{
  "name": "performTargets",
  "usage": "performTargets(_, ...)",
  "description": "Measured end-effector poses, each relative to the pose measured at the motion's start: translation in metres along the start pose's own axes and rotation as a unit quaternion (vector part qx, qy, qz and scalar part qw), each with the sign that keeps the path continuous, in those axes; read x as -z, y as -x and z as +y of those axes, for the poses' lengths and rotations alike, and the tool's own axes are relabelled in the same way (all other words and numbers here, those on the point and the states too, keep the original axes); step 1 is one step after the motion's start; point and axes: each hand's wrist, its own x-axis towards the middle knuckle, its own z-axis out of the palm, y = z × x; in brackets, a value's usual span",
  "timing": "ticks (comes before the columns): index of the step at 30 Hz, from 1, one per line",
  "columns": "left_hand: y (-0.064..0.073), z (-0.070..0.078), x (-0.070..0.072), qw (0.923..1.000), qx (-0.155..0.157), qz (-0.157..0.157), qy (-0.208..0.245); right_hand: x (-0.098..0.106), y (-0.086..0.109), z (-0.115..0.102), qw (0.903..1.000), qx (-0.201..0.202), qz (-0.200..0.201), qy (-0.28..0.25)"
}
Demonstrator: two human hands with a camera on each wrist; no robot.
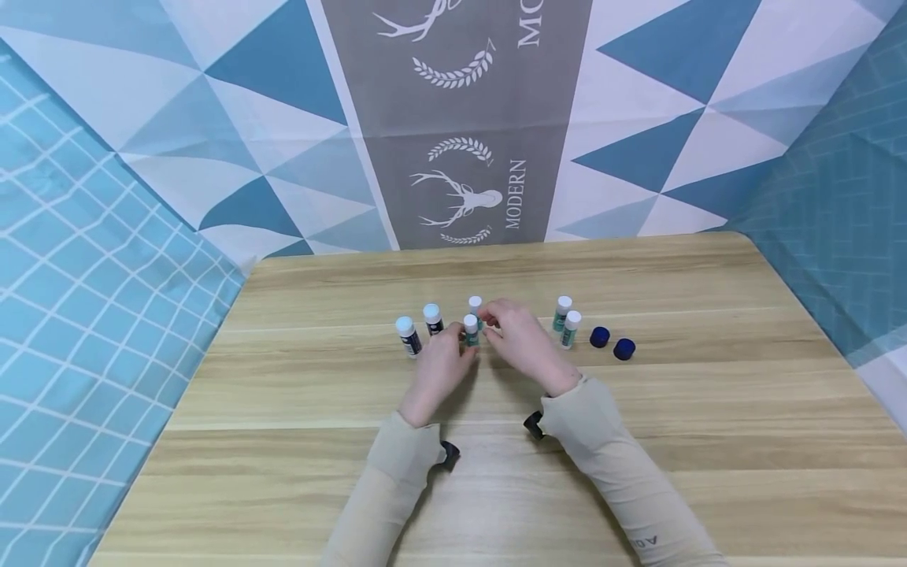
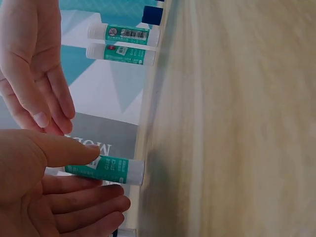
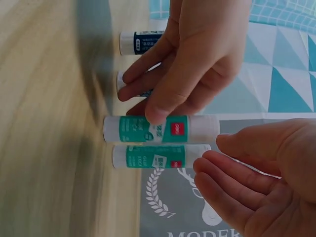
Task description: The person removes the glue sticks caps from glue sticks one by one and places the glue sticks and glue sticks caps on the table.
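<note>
Two green-labelled glue sticks with white caps stand upright, one behind the other, near the middle of the table. My left hand (image 1: 439, 364) pinches the front glue stick (image 3: 132, 129) between thumb and fingers, low on its body. Beside the rear glue stick (image 3: 155, 156) is my right hand (image 1: 520, 339), with its fingertips close to that stick's white cap. The right thumb and fingers stand slightly apart with nothing gripped between them; whether they touch the cap I cannot tell. Just left of my left hand, two dark-blue-labelled glue sticks (image 1: 409, 339) stand upright.
To the right of my right hand stand two more green glue sticks (image 1: 570, 331). Past them lie two short, round dark blue pieces (image 1: 599, 337). The wooden table (image 1: 298, 394) ends at a patterned cloth backdrop (image 1: 475, 142).
</note>
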Motion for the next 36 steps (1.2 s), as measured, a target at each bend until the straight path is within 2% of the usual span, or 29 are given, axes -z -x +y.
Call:
performTargets(16,-0.002,0.001,-0.003,0.9992,-0.013,-0.033,0.02,-0.007,0.006,0.002,0.9997,-0.013,0.019,-0.011)
performTargets(25,0.0,0.007,0.005,0.9982,-0.034,-0.041,0.025,0.003,0.015,0.004,0.9963,-0.062,0.006,-0.059)
performTargets(29,0.002,0.01,0.012,0.9983,-0.031,-0.039,0.029,0.011,0.017,0.006,0.9952,-0.064,-0.003,-0.075)
performTargets(36,0.004,0.017,0.021,0.9986,-0.031,-0.014,0.042,0.026,0.02,0.01,0.9945,-0.044,0.012,-0.094)
